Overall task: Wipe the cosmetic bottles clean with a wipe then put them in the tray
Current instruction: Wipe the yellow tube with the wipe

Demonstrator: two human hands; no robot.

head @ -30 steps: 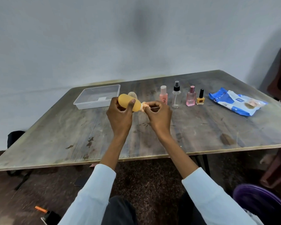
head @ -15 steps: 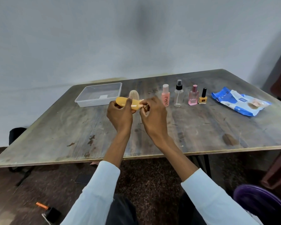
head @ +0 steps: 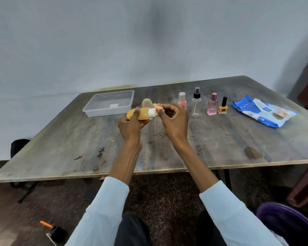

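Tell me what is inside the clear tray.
The tray holds no bottles; only a small white patch shows at its bottom, label or paper unclear. Nothing covers its inside.

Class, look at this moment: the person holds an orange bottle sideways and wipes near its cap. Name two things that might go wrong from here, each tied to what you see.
1. The left hand holds the orange bottle sideways above the table. If rubbing loosens the white cap, it might leak.
2. The right hand only pinches the small wipe, so it may slip.
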